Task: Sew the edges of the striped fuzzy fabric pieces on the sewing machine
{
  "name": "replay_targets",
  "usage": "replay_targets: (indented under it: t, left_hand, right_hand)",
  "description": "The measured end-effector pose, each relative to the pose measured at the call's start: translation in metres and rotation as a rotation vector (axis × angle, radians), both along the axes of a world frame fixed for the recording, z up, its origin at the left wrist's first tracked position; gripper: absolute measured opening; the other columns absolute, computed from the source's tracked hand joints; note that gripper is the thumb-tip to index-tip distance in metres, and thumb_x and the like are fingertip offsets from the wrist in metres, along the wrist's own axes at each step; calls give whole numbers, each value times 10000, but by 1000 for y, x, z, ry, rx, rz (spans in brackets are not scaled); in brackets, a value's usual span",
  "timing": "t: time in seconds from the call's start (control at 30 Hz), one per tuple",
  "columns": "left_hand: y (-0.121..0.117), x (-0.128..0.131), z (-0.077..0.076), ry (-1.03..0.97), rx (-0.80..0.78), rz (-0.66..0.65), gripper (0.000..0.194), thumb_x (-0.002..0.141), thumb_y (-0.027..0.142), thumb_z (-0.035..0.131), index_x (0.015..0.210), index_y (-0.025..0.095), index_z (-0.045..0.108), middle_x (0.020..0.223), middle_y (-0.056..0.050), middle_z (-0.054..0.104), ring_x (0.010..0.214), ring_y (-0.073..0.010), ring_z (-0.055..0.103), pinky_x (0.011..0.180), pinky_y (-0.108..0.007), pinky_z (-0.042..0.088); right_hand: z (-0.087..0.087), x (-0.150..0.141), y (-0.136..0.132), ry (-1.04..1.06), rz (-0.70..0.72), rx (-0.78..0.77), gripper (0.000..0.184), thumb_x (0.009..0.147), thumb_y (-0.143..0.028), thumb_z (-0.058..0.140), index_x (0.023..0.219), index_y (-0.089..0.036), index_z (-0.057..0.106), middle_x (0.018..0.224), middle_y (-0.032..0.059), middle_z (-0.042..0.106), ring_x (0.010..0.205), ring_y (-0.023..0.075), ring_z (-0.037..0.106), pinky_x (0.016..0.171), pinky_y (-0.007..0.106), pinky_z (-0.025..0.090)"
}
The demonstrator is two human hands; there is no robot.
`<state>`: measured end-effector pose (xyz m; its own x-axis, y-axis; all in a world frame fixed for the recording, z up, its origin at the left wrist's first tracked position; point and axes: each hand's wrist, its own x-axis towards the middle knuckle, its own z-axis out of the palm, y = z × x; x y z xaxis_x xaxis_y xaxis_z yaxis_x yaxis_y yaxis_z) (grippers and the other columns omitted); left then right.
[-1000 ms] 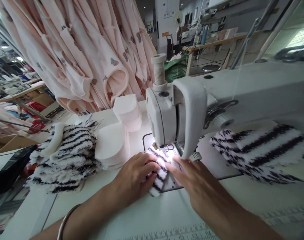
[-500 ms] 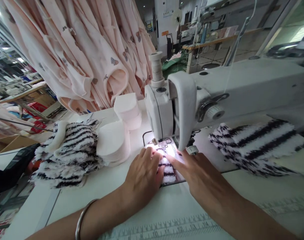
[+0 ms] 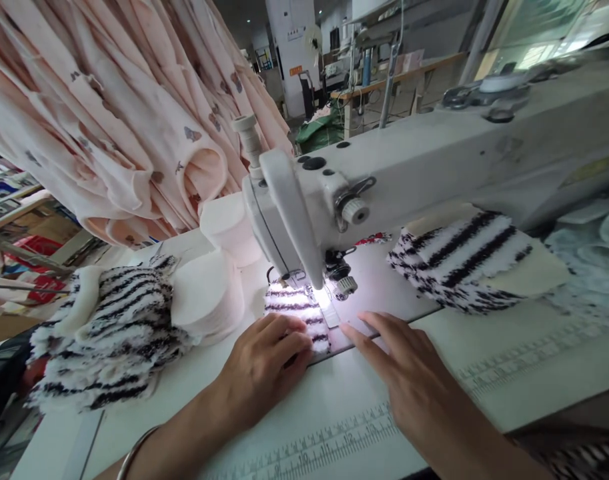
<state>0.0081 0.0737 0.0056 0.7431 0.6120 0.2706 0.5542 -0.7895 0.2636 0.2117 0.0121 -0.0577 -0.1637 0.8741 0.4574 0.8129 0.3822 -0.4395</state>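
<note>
A small black-and-white striped fuzzy piece (image 3: 297, 308) lies under the head of a white sewing machine (image 3: 384, 173), lit by its lamp. My left hand (image 3: 264, 363) rests on the piece's near edge, fingers curled down and pressing it flat. To the right, my right hand (image 3: 404, 373) lies flat on the table with fingers stretched toward the needle plate (image 3: 344, 337), holding nothing. A metal bangle (image 3: 131, 450) sits on my left wrist.
A heap of striped fuzzy pieces (image 3: 104, 333) and stacks of white round pads (image 3: 209, 300) lie at the left. More striped pieces (image 3: 459, 260) sit under the machine arm at the right. Pink garments (image 3: 124, 120) hang behind. A ruler strip (image 3: 334, 443) runs along the table edge.
The view shifted right and tilted. The striped piece has moved back under the presser foot. My right hand has come off the piece and lies on the table beside it.
</note>
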Motion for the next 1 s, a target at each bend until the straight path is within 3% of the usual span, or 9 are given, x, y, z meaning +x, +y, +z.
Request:
replay_targets:
  t: [0.23, 0.5, 0.63, 0.77, 0.87, 1.0]
  left_hand:
    - [-5, -4, -2, -4, -30, 1, 136, 832, 93, 567, 937, 177, 586, 979, -41, 623, 882, -157, 566, 759, -294, 505]
    - [4, 3, 1, 75, -24, 52, 115, 882, 134, 496, 924, 177, 593, 985, -39, 636, 851, -171, 584, 715, -329, 508]
    - [11, 0, -2, 73, 79, 80, 136, 880, 142, 496, 972, 180, 589, 1031, -47, 640, 857, -174, 596, 708, -324, 510]
    - [20, -5, -8, 96, 150, 97, 175, 868, 133, 503, 1018, 176, 582, 1010, -56, 650, 907, -190, 601, 732, -321, 506]
    - [26, -8, -14, 111, 224, 120, 167, 853, 127, 507, 999, 166, 577, 865, -49, 644, 831, -190, 609, 697, -317, 502]
    - [33, -9, -18, 81, 330, 125, 166, 855, 108, 468, 990, 165, 545, 830, -46, 617, 809, -186, 596, 692, -312, 489]
  right_hand:
    - [4, -25, -7, -121, 5, 81, 542, 745, 0, 305, 1178, -205, 558, 1170, 123, 514, 1117, 254, 462, 799, 371, 405]
    - [15, -23, 19, -222, 25, 159, 494, 697, -5, 327, 1061, -167, 618, 1141, 113, 549, 1131, 244, 464, 818, 352, 388]
    - [21, -21, 34, -230, 45, 177, 485, 680, -10, 335, 1010, -185, 643, 927, 73, 601, 814, 189, 557, 707, 343, 393]
    - [19, -20, 44, -262, 44, 152, 463, 729, -26, 353, 1055, -214, 623, 861, 26, 597, 562, 136, 462, 668, 366, 375]
    - [15, -21, 44, -241, 44, 148, 490, 737, -11, 337, 1083, -233, 603, 907, 24, 595, 643, 153, 513, 719, 384, 384]
    - [10, -25, 33, -223, 11, 81, 584, 720, 20, 307, 1189, -235, 544, 1050, 71, 562, 998, 234, 527, 812, 418, 409]
